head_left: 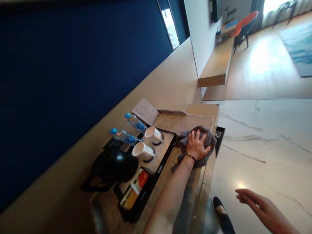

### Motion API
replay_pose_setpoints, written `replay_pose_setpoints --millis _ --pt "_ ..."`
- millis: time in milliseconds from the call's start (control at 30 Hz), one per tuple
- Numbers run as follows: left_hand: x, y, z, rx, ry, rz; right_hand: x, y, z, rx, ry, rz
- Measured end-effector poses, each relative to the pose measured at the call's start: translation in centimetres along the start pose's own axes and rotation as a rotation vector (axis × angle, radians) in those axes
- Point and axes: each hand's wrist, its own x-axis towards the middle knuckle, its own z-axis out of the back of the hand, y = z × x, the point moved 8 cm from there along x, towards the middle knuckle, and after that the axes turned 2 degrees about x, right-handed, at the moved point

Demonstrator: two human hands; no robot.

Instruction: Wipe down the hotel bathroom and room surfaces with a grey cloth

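Observation:
My left hand (196, 146), with a beaded bracelet at its wrist, lies flat with fingers spread on a crumpled grey cloth (209, 156). Under the cloth is the stone-like countertop (168, 164), close to its right edge. My right hand (253, 201) hangs over the floor at the lower right, fingers stretched out and nothing in them. Left of the cloth stands a black-edged tray (168, 151), bearing two white mugs (141, 151) and a box of packets (140, 180).
Two water bottles (124, 136) lean behind the mugs. A black kettle (119, 164) stands at the tray's left. A drawer (220, 138) juts out below the counter's right edge. A black shoe (223, 216) is on the marble floor (258, 130). An orange chair (246, 22) stands farther off.

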Motion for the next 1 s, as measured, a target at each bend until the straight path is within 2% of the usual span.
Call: replay_pose_setpoints --millis 133,233,333,433,500,567,667,733,800,900,967,1000 --pt "9.9 0.1 -1.0 0.014 -0.029 0.010 1.6 -0.3 3.8 -0.028 -0.153 -0.122" --pt "15.0 0.3 -1.6 0.003 -0.011 0.058 2.3 0.8 3.9 -0.001 -0.202 -0.147" --pt "17.1 0.2 -2.0 -0.012 -0.007 0.087 3.1 1.8 2.6 0.036 -0.150 -0.127" --pt "15.6 -0.3 -1.6 -0.019 -0.047 0.100 4.1 1.9 1.7 0.068 -0.080 -0.122" --pt "13.0 -0.9 -1.2 -0.016 -0.041 0.104 5.1 1.9 1.3 0.098 -0.028 -0.112" --pt "9.3 -1.7 -0.6 -0.013 -0.020 0.096 6.6 2.1 0.9 0.142 0.037 -0.092" --pt "1.5 -2.7 0.1 -0.007 0.013 0.129 9.3 1.7 -0.6 0.238 0.177 -0.103" --pt "-5.2 -3.0 0.3 0.031 0.042 0.222 11.2 0.8 -2.0 0.278 0.276 -0.149" --pt "-13.0 -3.2 0.5 0.128 0.047 0.353 12.9 -0.7 -3.6 0.295 0.341 -0.232" --pt "-24.9 -3.8 1.0 0.311 0.054 0.494 15.0 -3.1 -6.1 0.347 0.369 -0.410" --pt "-31.4 -4.0 1.7 0.415 0.021 0.572 16.0 -4.1 -8.0 0.405 0.363 -0.515" --pt "-33.9 -4.1 2.1 0.463 0.004 0.618 16.3 -4.5 -8.9 0.438 0.360 -0.555"
